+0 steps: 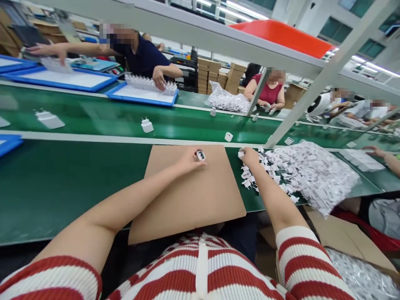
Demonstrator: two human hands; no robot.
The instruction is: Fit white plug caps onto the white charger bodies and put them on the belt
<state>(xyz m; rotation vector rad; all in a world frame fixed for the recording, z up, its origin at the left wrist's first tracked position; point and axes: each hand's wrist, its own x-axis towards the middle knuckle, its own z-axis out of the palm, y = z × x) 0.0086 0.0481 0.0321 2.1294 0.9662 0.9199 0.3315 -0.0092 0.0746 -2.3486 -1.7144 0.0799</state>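
Observation:
My left hand is closed on a small white charger housing, its open end with dark parts inside facing up, above the brown cardboard sheet. Right of the sheet, my right hand is closed at the edge of a pile of white plug pieces. A small white part shows at its fingertips. More of these pieces spill from a clear plastic bag on the green table.
Beyond a pale rail, a green conveyor belt carries white chargers. A slanted metal post rises past the pile. People work across the belt near blue-framed trays. At far right, a person's hand touches white pieces.

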